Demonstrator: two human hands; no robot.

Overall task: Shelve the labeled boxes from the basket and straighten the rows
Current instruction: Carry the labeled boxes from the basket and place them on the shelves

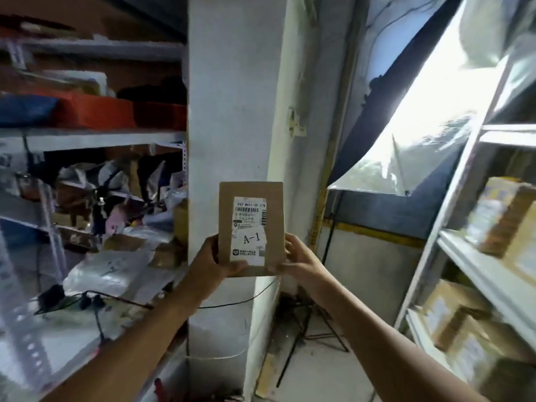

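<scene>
Box [251,227] labeled A-1 stands upright, gripped between left hand [213,261] and right hand [300,258].

White pillar [232,111], black tripod [307,329], foil-covered window [420,126].

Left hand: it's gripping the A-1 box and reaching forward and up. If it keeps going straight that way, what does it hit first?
Probably the white pillar. The left hand and right hand hold the labeled box directly in front of it, so the box would touch first. Depth is unclear from this one view.
</scene>
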